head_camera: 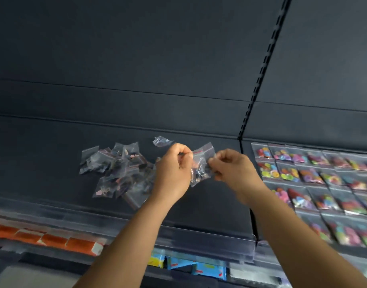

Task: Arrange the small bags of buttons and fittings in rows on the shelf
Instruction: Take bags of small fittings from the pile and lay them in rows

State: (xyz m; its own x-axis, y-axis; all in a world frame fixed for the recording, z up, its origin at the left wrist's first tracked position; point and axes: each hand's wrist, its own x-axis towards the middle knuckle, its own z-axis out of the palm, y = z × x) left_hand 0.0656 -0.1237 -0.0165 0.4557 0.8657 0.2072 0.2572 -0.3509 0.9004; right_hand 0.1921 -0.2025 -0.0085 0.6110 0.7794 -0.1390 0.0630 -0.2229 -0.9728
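A small clear zip bag [201,163] with dark fittings inside hangs above the dark shelf [215,196], held between both hands. My left hand [174,171] pinches its left edge and my right hand [230,167] pinches its right edge. To the left lies a loose pile of similar clear bags [116,171] with dark and pink pieces. One more clear bag [161,141] lies alone behind my left hand, near the back panel.
Rows of bags with colourful buttons [315,183] fill the neighbouring shelf section on the right, past a slotted upright [259,75]. Orange boxes [47,239] and blue packs [197,267] sit on the lower shelves. A clear rail [199,240] runs along the shelf's front edge.
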